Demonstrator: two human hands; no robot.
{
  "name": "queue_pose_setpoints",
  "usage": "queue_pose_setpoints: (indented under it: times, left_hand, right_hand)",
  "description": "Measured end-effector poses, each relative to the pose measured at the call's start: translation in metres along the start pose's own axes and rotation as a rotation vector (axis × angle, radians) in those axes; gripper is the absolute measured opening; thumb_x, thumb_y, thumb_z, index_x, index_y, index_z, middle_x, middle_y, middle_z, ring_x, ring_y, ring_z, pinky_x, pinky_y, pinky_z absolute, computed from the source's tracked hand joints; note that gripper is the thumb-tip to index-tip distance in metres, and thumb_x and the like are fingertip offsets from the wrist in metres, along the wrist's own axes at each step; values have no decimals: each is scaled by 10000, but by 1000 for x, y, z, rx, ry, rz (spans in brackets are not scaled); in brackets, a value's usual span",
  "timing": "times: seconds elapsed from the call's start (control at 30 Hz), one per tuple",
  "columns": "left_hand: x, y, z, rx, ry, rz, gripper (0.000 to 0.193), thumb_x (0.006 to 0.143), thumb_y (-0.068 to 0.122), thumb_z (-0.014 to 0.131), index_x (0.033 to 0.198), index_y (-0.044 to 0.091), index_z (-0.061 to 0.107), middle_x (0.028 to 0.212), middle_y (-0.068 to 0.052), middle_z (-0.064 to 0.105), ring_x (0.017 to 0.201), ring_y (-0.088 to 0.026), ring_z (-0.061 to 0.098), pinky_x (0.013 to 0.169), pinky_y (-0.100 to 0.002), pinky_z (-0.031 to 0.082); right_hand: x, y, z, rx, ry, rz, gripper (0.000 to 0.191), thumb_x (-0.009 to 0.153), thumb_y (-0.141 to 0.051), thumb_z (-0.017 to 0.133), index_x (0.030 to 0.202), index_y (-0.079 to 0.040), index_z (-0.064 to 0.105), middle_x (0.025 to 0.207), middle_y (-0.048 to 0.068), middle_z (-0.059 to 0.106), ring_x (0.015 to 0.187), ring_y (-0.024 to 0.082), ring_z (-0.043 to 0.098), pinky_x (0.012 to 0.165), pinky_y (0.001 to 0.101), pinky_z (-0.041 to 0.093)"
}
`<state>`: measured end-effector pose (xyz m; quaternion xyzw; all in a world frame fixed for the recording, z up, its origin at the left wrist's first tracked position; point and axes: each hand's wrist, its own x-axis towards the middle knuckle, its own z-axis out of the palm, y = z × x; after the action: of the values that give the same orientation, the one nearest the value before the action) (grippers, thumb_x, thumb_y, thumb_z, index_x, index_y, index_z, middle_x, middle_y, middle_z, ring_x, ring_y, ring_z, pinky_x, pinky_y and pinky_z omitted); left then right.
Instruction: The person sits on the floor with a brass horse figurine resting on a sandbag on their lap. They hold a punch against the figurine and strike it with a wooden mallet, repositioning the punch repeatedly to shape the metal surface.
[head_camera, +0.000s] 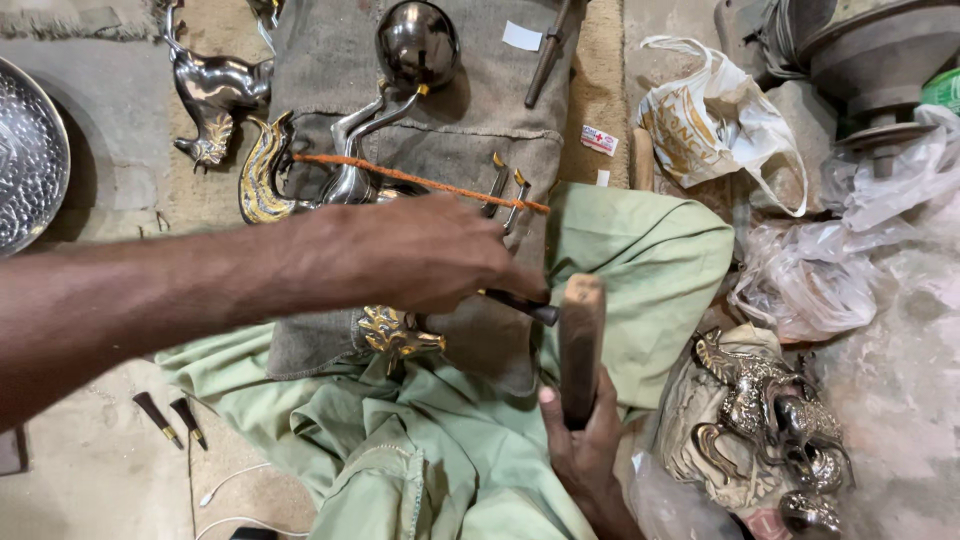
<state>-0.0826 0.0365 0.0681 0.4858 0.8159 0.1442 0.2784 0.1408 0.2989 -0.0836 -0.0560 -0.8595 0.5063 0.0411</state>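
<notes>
My left hand reaches in from the left and grips a dark thin punch, its tip pointing right. Under this hand lies a silver and gold metal bird figure on a burlap sack, with a gold leafy part showing below my wrist. An orange cord stretches across the figure. My right hand comes up from the bottom and holds a wooden mallet upright, its head right beside the punch's end. A light green cloth lies beneath everything.
A shiny metal deer figure and a hammered metal plate sit at the left. A round metal bowl lies at the top. Plastic bags and piled metal figurines fill the right. Two small chisels lie on the floor.
</notes>
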Motion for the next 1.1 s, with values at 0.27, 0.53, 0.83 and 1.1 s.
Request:
queue_pose_setpoints:
  times: [0.27,0.53,0.83,1.1]
  left_hand:
    - [-17,-16,-10,-254,171,33,630,841,52,657,1394,344,579,817,-68,762,697,-291,731,572,-504,524]
    - [-13,-17,-14,-241,102,119,703,837,74,647,1438,427,557,857,-92,756,763,-306,734,645,-519,540]
    - [-4,-12,-16,-114,27,96,604,863,129,651,1405,370,534,823,-124,725,811,-349,717,682,-560,528]
    - [-3,-11,-13,-51,-12,73,642,854,107,636,1425,376,519,829,-135,685,755,-385,713,607,-554,565]
  right_hand:
    - [4,10,2,87,68,98,515,920,-87,762,1326,27,466,941,47,575,799,101,541,726,275,483]
    - [10,-10,2,73,174,-25,544,897,-40,760,1333,57,449,1005,63,593,834,108,585,763,265,516]
    - [0,0,-5,319,136,-76,468,943,-5,710,1291,7,397,1078,82,573,927,143,544,828,297,469]
    - [-6,11,-4,145,98,-59,449,922,16,716,1264,4,426,1071,77,570,935,165,555,879,296,459]
